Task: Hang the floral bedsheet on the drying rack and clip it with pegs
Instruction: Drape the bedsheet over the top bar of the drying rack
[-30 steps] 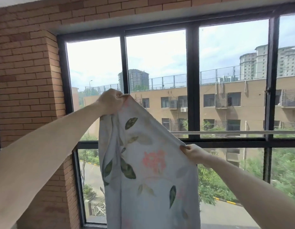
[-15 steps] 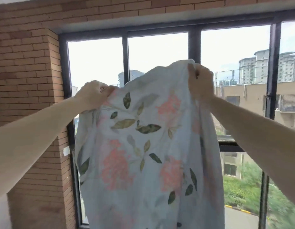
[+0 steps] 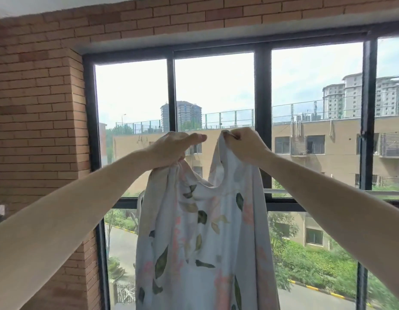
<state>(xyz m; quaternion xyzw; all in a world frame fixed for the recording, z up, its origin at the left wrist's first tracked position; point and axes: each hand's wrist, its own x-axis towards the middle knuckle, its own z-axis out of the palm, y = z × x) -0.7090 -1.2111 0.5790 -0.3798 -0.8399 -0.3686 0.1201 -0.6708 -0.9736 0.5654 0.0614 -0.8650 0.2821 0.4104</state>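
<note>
Bedsheet (image 3: 200,238) is held up in front of the window (image 3: 262,108) – bunched in the left hand (image 3: 171,148), its edge pinched by the right hand (image 3: 243,145). Not hung yet; probably needs spreading over the pale rail (image 3: 281,191) first – no pegs seen.

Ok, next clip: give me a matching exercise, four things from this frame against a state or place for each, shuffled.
Things:
1. left hand
2. right hand
3. white floral bedsheet
4. pale horizontal rail

States:
A. crosses the window behind the arms
B. pinches a raised corner
C. hangs down between both hands
D. grips bunched fabric, thumb out

Pairs: 1-D, 2-B, 3-C, 4-A
</note>
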